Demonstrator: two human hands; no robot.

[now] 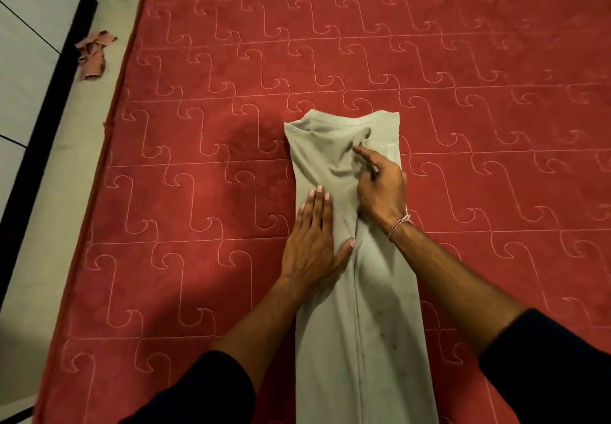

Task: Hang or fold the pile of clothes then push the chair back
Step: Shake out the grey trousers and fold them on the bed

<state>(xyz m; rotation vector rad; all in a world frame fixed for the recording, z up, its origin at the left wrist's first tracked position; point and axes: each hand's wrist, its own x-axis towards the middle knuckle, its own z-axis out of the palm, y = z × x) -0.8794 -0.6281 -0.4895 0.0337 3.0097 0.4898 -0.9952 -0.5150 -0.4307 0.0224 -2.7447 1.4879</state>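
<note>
Head view. A red quilted mattress [463, 59] fills most of the frame; a pale tiled floor [29, 69] with a dark strip runs along its left edge. On the mattress, near its middle and running toward the lower edge of the view, lies the task's thing in hand: a light grey-green garment [360, 341], already folded lengthwise into one long narrow strip, its far end showing an opening and some loose creases. The cross folds that would make it compact are judged not yet made. The left hand [314, 241] lies flat on the strip's left half, fingers straight and together, pressing the cloth down. The right hand [380, 188], a thread bracelet [400, 225] at its wrist, rests on the creased far part with fingers extended, apparently smoothing; it grasps nothing. A small crumpled pink cloth [92, 56] lies on the floor beside the mattress. Neither the rest of the pile nor the chair is in view, so their state cannot be told.
</note>
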